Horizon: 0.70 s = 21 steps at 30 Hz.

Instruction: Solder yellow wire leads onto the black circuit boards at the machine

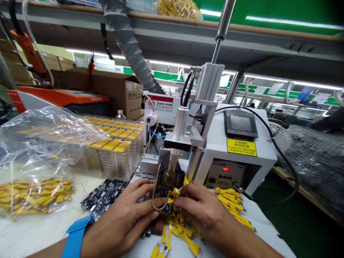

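Note:
My left hand (120, 218), with a blue wristband (75, 238), and my right hand (206, 211) meet under the brass-coloured nozzle of a bench machine (172, 161). Between their fingertips sits a small black circuit board (167, 195), partly hidden by my fingers. My left fingers pinch that board. My right fingers press on it beside a yellow wire (177, 193), though the exact grip is hidden. A loose heap of yellow wires with metal terminals (180, 225) lies beneath my right hand. A thin bent metal wire loop (156, 190) curves beside my left fingers.
A stack of black circuit boards (103, 195) lies left of my hands. Beyond it are a plastic bag of yellow parts (34, 179) and transparent trays of yellow parts (113, 154). The machine's white housing (215, 143) stands close behind, with a screen and tubing.

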Tool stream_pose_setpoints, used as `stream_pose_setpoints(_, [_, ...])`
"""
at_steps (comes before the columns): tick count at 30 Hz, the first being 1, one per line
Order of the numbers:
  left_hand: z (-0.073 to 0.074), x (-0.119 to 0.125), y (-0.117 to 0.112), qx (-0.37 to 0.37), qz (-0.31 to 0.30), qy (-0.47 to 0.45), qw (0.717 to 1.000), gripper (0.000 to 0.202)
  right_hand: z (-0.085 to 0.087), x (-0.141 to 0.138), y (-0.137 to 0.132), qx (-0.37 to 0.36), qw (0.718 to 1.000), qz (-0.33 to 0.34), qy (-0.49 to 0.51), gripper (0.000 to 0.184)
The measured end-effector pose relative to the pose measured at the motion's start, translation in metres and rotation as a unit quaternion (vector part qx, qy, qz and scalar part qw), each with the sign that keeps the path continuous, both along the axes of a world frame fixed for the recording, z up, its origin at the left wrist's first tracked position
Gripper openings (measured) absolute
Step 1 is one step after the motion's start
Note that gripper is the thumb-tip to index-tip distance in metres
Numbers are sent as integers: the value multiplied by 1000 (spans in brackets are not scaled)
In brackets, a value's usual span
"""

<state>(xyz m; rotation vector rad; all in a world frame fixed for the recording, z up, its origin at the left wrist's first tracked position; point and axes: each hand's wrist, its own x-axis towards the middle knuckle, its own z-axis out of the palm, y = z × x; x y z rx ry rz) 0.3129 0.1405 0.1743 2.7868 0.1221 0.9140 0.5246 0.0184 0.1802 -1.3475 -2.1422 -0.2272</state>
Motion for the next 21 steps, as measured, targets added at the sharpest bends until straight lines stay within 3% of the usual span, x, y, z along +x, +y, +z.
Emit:
stream_pose_setpoints(12, [-8, -2, 6, -53, 36, 13, 998, 39, -4, 1, 0, 4, 1000, -3, -3, 30])
stream_pose_setpoints(21, [-6, -2, 5, -67, 29, 18, 997, 38, -5, 3, -1, -2, 1000, 10, -14, 29])
